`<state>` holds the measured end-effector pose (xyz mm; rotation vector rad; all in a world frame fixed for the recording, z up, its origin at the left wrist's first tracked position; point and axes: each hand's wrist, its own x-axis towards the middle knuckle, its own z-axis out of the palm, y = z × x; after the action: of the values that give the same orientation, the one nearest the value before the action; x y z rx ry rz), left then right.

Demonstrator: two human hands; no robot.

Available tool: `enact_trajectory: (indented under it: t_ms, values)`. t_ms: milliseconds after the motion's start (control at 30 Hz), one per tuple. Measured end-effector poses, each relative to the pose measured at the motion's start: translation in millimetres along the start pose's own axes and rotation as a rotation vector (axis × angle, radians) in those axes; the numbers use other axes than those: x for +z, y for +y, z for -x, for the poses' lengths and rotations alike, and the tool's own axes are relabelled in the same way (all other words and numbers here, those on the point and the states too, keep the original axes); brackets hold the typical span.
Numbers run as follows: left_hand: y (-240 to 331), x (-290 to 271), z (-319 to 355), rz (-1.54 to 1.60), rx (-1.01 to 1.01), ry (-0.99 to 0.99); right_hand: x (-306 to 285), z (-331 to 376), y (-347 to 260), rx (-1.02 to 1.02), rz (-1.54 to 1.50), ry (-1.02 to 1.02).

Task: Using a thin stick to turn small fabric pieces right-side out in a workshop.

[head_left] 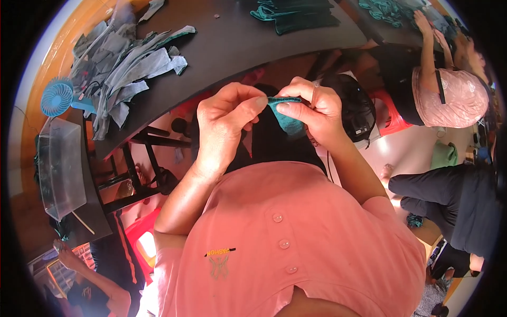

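Note:
Between my two hands hangs a small piece of teal-green cloth, with its upper edge pulled into a narrow, darker fold. My left hand pinches the left end of that edge between thumb and fingertips. On the other side my right hand, with a ring on one finger, grips the edge with the thumb in front and the fingers behind. Both hands hold the cloth in the air in front of my body, nearer to me than the dark table. The cloth's lower part hangs loose over my dark trousers.
Grey and teal cloth strips lie heaped at the table's left, beside a blue fan and a clear plastic bin. Folded dark-green cloth lies at the far side. A black bag and other people are close by.

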<state>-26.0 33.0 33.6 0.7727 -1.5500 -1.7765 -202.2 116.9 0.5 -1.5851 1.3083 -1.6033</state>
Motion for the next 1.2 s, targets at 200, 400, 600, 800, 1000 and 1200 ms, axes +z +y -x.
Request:
enact_trajectory:
  t_ms: [200, 400, 600, 800, 1000, 1200]
  values:
    - [0, -2, -3, -0.074, 0.001, -0.068, 4, -1, -8, 0.014, -0.012, 0.000]
    - [-2, -8, 3, -0.254, 0.049, -0.161, 5, 4, -6, 0.063, -0.029, -0.007]
    - [0, -8, 11, -0.290, 0.048, -0.244, 8, 6, -15, 0.131, -0.079, -0.041]
    - [-14, -12, 12, -0.732, 0.541, -0.205, 1, 13, -24, 0.342, -0.205, -0.153]
    - [-19, -50, -4, -0.377, 0.018, -0.099, -20, 20, -28, 0.317, -0.347, -0.072]
    - [-24, -13, 13, 0.101, 0.156, -0.280, -17, 22, -20, 0.418, -0.354, 0.078]
